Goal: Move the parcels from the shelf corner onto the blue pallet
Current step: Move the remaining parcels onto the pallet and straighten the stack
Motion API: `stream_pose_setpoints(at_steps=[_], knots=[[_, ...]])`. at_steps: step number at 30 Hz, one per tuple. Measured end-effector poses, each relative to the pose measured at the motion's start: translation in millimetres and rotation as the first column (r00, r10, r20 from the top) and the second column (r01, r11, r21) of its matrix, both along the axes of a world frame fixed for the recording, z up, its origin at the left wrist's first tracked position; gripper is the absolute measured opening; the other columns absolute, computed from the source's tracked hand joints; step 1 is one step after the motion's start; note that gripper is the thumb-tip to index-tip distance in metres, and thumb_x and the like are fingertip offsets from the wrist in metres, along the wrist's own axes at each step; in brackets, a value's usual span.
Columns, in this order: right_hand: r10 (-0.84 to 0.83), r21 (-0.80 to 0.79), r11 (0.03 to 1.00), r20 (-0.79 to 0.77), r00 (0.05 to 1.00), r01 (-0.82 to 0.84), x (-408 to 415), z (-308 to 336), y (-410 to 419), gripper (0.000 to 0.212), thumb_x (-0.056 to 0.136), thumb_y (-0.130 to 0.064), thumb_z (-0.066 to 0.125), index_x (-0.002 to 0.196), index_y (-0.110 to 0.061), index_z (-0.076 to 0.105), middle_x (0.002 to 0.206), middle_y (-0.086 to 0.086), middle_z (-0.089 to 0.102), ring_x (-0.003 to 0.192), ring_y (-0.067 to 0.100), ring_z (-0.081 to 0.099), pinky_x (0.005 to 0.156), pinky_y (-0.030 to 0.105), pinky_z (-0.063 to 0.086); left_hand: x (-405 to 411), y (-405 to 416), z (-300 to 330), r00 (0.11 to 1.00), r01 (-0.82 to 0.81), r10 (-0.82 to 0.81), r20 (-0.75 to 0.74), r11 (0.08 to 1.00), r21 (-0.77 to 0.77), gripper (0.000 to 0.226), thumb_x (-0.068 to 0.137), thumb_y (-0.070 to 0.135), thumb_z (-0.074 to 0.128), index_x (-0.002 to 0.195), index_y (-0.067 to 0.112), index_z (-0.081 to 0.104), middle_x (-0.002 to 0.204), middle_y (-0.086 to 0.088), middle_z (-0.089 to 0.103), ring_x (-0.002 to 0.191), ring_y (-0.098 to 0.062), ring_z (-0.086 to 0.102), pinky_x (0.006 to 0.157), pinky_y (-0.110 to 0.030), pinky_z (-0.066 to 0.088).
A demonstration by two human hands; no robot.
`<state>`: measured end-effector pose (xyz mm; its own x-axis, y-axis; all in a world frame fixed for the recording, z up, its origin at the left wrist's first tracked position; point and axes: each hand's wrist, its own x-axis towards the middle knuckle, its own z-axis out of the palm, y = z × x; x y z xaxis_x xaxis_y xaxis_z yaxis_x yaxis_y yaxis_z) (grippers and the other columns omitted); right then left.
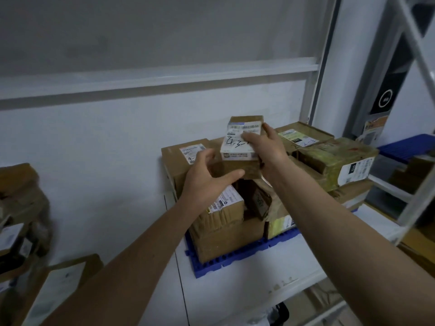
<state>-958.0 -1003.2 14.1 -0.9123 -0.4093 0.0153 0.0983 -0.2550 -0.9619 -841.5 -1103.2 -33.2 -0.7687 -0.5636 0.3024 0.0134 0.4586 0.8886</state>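
Wall: white wall (94, 149) fills the back of your view, with a pale horizontal rail (153, 80) across it.
Shelving: white metal shelf frame (329, 55) stands at your right; diagonal braces cross the far right edge.
Shelf board: white board (259, 278) carries the blue pallet (237, 260), seen as a ribbed blue edge under the stack.
Stack: brown parcels (226, 231) sit piled on the pallet, packed against the wall; the near-front one is dented, label facing up.
Right boxes: a yellow-taped box (329, 158) lies tilted on top at the right, and a flat box (303, 135) marked "2-" lies behind it.
Left boxes: blurred cardboard boxes (21, 196) stand at your far left, well apart from the pallet.
Held parcel: a small brown parcel (242, 147) with a white label and handwritten digits is above the stack's middle, tilted toward you; whether it touches the boxes below you cannot tell.
Left hand: your left hand (207, 177) grips the parcel's lower left corner, thumb under the front edge.
Right hand: your right hand (266, 147) clasps the parcel's right side, fingers curled over the label.
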Motion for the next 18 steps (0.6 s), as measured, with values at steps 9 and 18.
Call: stream_pose_setpoints(at_steps=[9,18], knots=[[-0.020,0.131,0.991,0.092,0.996,0.008,-33.5,-14.8,8.3,0.026,0.086,-0.007,0.063,0.110,-0.016,0.066,0.096,0.011,0.075,0.082,0.025,0.072,0.063,0.036,0.059,-4.6,-52.8,-16.3,0.963,-0.192,0.232,0.138,0.947,-0.258,0.052,0.091,0.036,0.058,0.138,0.019,0.043,0.133,-0.002,0.051,0.116,-0.017,0.048,0.094,-0.037,0.044],[0.183,0.097,0.977,0.088,0.979,-0.192,-75.4,5.8,-29.9,0.016,0.088,-0.011,0.060,0.102,-0.016,0.067,0.088,0.007,0.075,0.070,0.020,0.072,0.055,0.031,0.057,-13.4,-74.0,-1.8,0.909,-0.323,0.400,0.114,0.853,-0.410,0.031,0.094,0.036,0.053,0.113,0.016,0.067,0.113,-0.002,0.067,0.103,-0.020,0.058,0.102,-0.041,0.038]])
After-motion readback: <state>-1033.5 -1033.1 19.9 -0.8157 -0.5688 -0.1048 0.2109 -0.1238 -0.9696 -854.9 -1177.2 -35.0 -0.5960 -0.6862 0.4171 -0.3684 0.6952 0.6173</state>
